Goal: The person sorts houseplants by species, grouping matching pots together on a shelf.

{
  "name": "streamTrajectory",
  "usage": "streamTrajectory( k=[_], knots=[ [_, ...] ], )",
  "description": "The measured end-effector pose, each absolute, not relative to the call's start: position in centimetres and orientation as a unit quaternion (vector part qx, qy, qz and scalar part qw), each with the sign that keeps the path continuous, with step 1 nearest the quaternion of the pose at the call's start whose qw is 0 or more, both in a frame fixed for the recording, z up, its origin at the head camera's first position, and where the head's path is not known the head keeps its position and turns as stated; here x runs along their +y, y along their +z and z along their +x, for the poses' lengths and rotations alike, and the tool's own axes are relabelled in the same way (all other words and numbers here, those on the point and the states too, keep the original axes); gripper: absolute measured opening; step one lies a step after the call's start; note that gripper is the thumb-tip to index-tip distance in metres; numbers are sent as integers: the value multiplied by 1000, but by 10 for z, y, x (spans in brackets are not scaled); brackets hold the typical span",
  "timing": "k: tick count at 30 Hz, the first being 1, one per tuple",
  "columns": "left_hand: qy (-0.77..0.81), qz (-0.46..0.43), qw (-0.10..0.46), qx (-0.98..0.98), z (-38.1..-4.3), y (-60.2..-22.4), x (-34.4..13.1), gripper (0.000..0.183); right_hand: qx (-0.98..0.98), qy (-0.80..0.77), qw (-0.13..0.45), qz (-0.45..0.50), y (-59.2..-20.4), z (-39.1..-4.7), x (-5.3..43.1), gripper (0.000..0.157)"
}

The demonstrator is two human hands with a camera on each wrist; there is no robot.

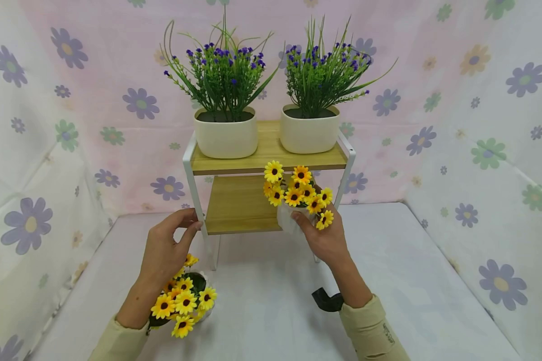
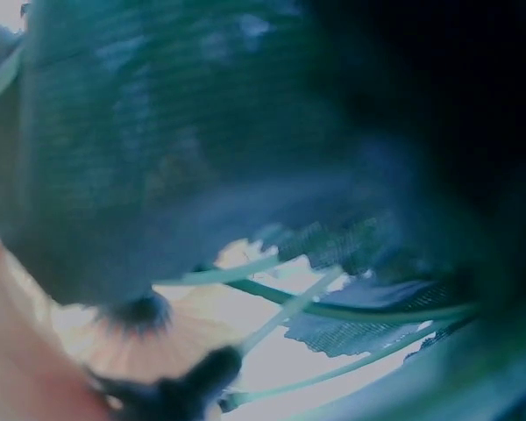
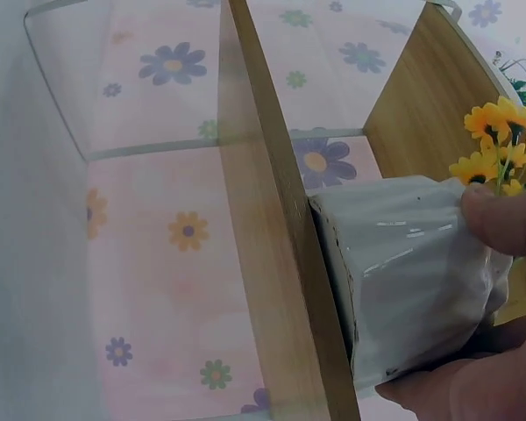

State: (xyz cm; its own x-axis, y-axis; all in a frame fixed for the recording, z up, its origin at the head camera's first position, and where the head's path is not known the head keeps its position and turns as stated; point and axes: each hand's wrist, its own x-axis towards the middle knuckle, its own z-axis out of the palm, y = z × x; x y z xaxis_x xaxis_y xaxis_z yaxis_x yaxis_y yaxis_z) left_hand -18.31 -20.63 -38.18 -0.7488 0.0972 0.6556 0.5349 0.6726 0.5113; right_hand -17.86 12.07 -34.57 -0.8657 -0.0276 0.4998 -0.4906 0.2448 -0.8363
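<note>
My right hand grips a small white pot of yellow artificial sunflowers, thumb on its near side. The pot is tilted in the right wrist view, its base right at the front edge of the lower wooden board of a two-tier shelf. On the left, my left hand pinches the shelf's white metal post between thumb and fingers; the fingertips are partly hidden behind it. Below that wrist stands a second pot of yellow sunflowers, partly covered by the forearm. Blurred leaves and a flower fill the left wrist view.
Two cream planters with purple-flowered grasses stand on the upper board. A black curved piece lies on the white tabletop beside the right sleeve. Flower-printed cloth hangs behind and at both sides.
</note>
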Motion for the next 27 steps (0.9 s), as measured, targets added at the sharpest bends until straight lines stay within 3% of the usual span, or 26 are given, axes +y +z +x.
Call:
streamTrajectory(
  k=[14, 27],
  knots=[
    [-363, -176, 300, -864, -184, -383, -206, 32, -754, 575, 281, 147, -375, -197, 119, 59],
    [-365, -183, 301, -862, -185, -384, -206, 32, -788, 517, 309, 125, -376, -192, 115, 53]
  ],
)
